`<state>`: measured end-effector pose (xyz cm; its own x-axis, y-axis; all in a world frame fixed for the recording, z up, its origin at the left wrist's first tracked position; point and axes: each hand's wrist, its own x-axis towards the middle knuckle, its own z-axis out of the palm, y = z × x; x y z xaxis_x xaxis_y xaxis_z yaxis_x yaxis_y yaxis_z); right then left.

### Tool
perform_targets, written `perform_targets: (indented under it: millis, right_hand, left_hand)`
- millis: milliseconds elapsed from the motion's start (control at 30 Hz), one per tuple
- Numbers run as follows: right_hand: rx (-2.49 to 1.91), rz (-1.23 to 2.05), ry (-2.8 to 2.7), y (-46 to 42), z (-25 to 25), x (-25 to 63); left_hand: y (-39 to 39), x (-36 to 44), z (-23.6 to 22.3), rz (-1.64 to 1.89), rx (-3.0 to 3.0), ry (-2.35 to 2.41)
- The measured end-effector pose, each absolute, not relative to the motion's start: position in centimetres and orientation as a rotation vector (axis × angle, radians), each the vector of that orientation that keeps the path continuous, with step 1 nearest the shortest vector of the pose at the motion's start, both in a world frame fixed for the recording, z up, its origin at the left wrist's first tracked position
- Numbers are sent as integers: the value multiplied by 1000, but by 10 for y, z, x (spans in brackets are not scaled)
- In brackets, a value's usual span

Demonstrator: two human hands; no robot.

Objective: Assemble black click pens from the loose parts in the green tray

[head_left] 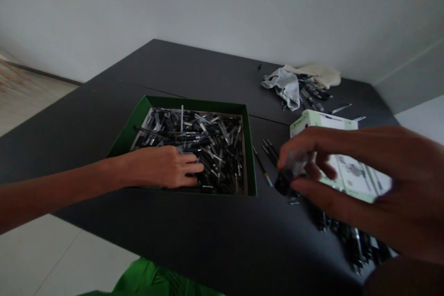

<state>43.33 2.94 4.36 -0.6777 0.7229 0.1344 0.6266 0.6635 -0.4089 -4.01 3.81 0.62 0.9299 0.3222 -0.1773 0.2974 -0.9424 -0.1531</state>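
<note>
Your left hand (169, 166) is inside the green box (252, 157), fingers bent among its pen parts (222, 157); whether it grips any, I cannot tell. Right of that box, your right hand (402, 171) pinches a blurred clear-and-black piece (290, 173). A white-and-green carton (324, 120) sits right of the box on the counter (194, 231); a gray cloth (284, 87) lies beyond the box, to its right.

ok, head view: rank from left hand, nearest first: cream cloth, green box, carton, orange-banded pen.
1. Green box: under the left hand.
2. Orange-banded pen: just right of box.
3. Carton: farther right, partly behind right hand.
4. Cream cloth: far back, right.
</note>
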Motion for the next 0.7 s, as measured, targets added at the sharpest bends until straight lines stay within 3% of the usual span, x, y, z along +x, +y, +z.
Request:
perform_targets:
  millis: [133, 233, 700]
  right_hand:
    - [-843, 723, -2650, 52, 116, 321]
    - [-709, 777, -2615, 48, 142, 292]
    - [-631, 778, -2570, 25, 149, 312]
  left_hand:
    - [50, -43, 4, 176, -2948, -253]
    - [56, -43, 3, 153, -3024, -196]
    - [60, -17, 4, -124, -3189, -196]
